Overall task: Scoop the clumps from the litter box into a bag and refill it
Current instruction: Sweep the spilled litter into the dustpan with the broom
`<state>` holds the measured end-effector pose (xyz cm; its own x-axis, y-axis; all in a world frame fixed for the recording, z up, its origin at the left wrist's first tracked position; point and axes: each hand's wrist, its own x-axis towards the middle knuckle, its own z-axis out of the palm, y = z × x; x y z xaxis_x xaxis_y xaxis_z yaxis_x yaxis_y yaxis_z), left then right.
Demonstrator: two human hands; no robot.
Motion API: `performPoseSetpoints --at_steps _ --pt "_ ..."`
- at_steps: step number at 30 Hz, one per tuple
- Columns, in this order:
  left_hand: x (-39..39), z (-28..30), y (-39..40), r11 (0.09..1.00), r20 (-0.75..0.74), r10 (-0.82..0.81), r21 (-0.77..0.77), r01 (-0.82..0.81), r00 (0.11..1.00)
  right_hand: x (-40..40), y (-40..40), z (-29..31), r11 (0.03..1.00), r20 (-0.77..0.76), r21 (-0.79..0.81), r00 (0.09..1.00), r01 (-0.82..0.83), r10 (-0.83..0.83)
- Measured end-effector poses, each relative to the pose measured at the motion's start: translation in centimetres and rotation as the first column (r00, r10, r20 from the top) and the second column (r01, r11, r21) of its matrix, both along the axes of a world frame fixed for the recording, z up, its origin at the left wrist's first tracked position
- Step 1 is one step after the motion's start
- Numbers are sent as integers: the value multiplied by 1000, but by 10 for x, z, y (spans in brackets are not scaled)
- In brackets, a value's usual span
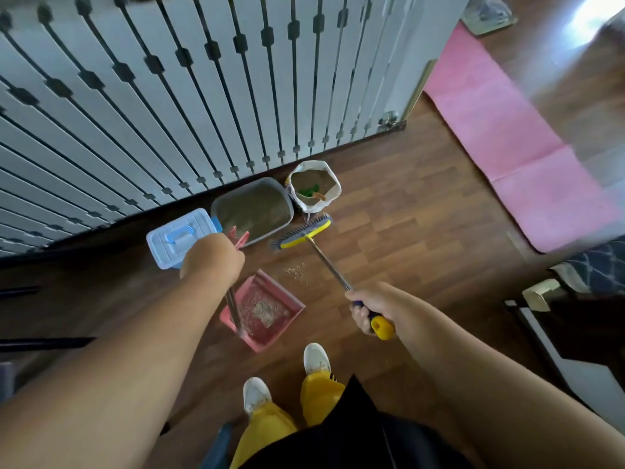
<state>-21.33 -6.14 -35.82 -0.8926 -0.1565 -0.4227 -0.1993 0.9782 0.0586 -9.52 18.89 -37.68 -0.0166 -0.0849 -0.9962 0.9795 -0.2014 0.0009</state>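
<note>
A grey litter box point(221, 206) full of brownish litter stands on the wood floor by the railing. To its right stands an open white bag point(316, 206) holding litter, something green and a brown piece. My left hand point(213, 257) is shut on the long handle of a pink dustpan point(294, 308), which rests on the floor with swept litter in it. My right hand point(372, 311) grips the yellow and blue handle of a broom point(301, 231), whose head sits just right of the litter box. Spilled litter grains point(296, 270) lie between broom and dustpan.
A clear plastic box with a blue handle point(176, 236) sits left of the litter box. A white railing with black bars point(203, 96) runs behind. A pink mat point(507, 147) lies at right. My feet in white shoes point(314, 358) stand below the dustpan.
</note>
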Motion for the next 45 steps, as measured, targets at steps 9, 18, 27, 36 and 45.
performPoseSetpoints --at_steps 9,18,27,36,45 --pt "7 1 -13 999 -5 29 -23 -29 1000 -8 30 46 937 28 197 957 -289 289" --pt "15 5 -14 1000 -24 5 22 -5 1000 -19 44 91 -23 327 615 228 -788 917" --pt "18 9 -26 998 -16 41 44 -41 999 -20 55 50 -212 484 679 210 -703 850" --pt "22 14 -33 999 -5 30 42 -29 1000 11 -6 -39 -86 304 617 135 -783 943" --pt "26 19 -32 999 0 21 33 -21 1000 54 -23 -22 -116 246 658 67 -744 967"
